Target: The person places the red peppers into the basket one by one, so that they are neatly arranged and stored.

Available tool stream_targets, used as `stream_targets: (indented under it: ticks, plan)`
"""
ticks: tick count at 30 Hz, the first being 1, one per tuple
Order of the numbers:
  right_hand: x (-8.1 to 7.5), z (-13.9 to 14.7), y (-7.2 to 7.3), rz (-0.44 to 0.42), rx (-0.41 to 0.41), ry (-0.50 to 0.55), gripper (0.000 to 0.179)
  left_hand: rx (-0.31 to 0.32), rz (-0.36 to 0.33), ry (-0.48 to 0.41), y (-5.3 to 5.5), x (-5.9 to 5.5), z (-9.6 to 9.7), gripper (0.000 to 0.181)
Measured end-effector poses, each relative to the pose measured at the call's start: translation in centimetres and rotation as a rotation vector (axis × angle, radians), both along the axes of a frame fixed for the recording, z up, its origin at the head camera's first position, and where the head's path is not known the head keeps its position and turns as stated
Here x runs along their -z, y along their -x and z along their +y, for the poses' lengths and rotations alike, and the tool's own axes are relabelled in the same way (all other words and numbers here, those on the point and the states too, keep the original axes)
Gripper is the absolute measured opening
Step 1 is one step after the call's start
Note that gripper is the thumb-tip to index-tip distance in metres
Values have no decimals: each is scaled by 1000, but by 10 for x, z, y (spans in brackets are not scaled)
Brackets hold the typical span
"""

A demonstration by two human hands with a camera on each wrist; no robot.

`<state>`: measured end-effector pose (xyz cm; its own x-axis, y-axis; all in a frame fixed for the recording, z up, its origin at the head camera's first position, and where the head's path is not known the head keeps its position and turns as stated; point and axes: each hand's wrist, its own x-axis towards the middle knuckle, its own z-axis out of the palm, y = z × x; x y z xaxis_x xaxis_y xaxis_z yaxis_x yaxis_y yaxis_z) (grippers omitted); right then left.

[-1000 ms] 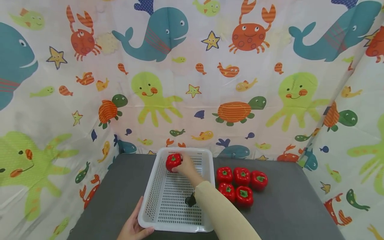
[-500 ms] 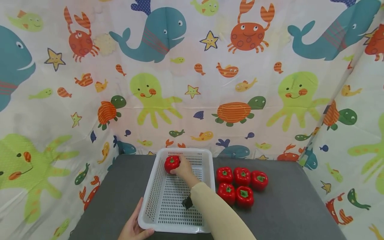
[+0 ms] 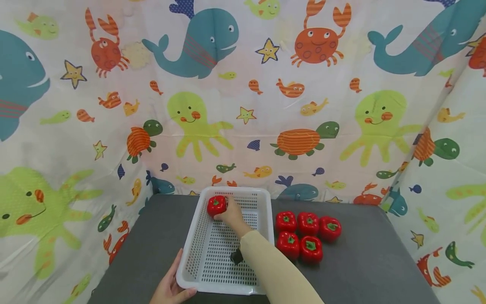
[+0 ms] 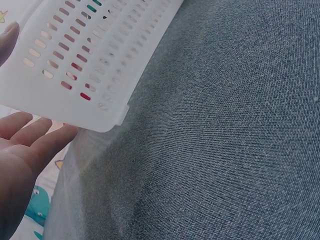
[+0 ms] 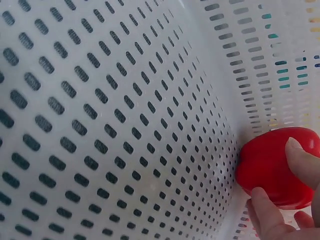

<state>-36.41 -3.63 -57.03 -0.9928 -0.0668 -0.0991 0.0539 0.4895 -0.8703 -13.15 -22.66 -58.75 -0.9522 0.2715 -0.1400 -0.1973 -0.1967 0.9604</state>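
1. Holding the red pepper in our right-hand grip: thumb and fingers spread about it, grasping. Right wrist view agrees.
2. Where it is: inside the white basket, by the far left corner. We see the stem facing up, so it looks upright.
3. Key relation, our call: pepper lies left of the right-hand grip and slightly farther from us. We come at it from its right, forearm slanting over the basket from the near right.
4. Long axis: none worth using. It reads blocky, so we judge that turning it matters little; which side our fingers occupy matters more.
5. Clearance: it sits near the far and left walls. We can't tell if it touches either, or if the basket floor takes its weight.
6. Nearer hand: right, in contact. Our left-hand grip is at the basket's near left corner, fingers relaxed on the outside, not clenched, well apart from the pepper.
7. Five loose peppers stand on the table, just right of the basket. Right side is nearer for those too.
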Motion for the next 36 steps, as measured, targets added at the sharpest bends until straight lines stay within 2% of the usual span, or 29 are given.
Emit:
stream_targets:
  ticks: [6,12,17,24,30,33,36]
  plan:
    - [-14,9,-7,-3,1,-22,96,-17,8,24,1,0,1,111]
    - [-34,15,-14,18,-16,-16,95,-33,53,27,-2,-1,-5,110]
    - [-55,32,-29,19,-59,34,90,-7,67,17,-3,2,-8,109]
    - [-78,73,-49,79,-125,126,91,39,173,19,2,9,-4,107]
    - [-103,98,-75,110,-161,237,88,21,105,-14,3,6,-3,109]
    - [-114,110,-89,140,-152,260,84,8,62,-35,2,5,-3,110]
    - [-120,120,-102,182,-131,235,83,7,38,-48,2,5,-3,110]
